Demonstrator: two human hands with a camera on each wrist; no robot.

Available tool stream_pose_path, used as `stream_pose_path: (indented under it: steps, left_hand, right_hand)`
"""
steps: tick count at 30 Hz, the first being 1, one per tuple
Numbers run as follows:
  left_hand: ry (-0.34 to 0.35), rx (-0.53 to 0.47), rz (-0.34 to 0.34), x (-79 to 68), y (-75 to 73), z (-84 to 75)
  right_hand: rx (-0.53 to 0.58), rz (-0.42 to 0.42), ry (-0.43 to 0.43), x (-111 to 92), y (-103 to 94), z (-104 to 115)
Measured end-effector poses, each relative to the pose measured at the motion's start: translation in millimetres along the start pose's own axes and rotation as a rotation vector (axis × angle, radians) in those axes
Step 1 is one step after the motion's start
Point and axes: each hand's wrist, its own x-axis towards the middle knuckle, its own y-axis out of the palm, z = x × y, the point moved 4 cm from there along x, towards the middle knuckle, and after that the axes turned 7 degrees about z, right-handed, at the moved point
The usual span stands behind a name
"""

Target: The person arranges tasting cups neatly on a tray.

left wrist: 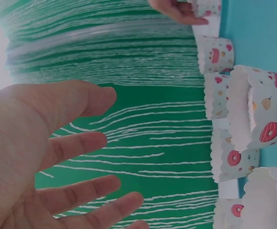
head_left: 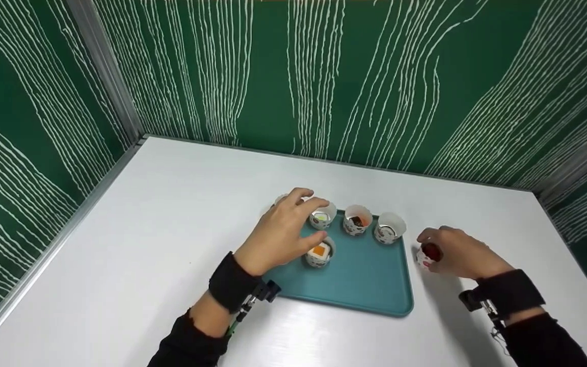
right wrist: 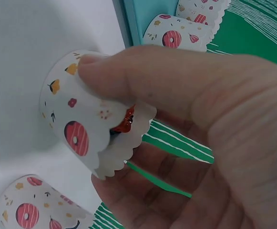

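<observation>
My right hand [head_left: 459, 252] grips a white paper baking cup [head_left: 426, 259] with scalloped rim and printed donuts, just right of the tray. Something red shows inside; in the right wrist view the thumb presses the wall of this cup [right wrist: 74, 109], fingers on its far side. Over the tray's left part hovers my left hand [head_left: 281, 234], fingers spread and loosely bent, holding nothing. Below its thumb stands a cup [head_left: 318, 261] with a white and orange piece. Beyond its fingers is a cup [head_left: 322, 222] with something yellow-green; another cup [head_left: 280, 198] is mostly hidden behind the hand.
On the teal tray [head_left: 370, 285], a cup [head_left: 354, 228] with dark and orange contents and a pale-inside cup [head_left: 386, 234] stand along the far edge. The right wrist view shows another cup [right wrist: 38, 205] on the white table [head_left: 171, 214]. Green, white-streaked panels [head_left: 268, 76] rise behind.
</observation>
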Motion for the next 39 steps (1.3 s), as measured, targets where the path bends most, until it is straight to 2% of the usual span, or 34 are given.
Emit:
stream_pose_path:
  steps: [11, 20, 28, 32, 39]
  left_hand:
    - [-0.001, 0.003, 0.016, 1.7, 1.7, -0.6]
    - [0.007, 0.004, 0.023, 1.5, 2.1, -2.5]
    - [0.025, -0.013, 0.028, -0.1, 2.1, -4.5]
    - [0.032, -0.015, 0.018, -0.1, 2.1, -5.3]
    - [0.055, -0.033, 0.000, 1.6, 4.9, -7.3]
  right_hand:
    - [0.016, -0.030, -0.034, 4, 2.1, 1]
    - [0.056, -0.026, -0.013, -1, -4.0, 4]
    - [0.069, -0.066, -0.046, -8, -15.8, 18]
    - [0.134, -0.060, -0.005, -10, -22.0, 26]
    - [0.188, -0.091, 0.004, -14, -30.9, 39]
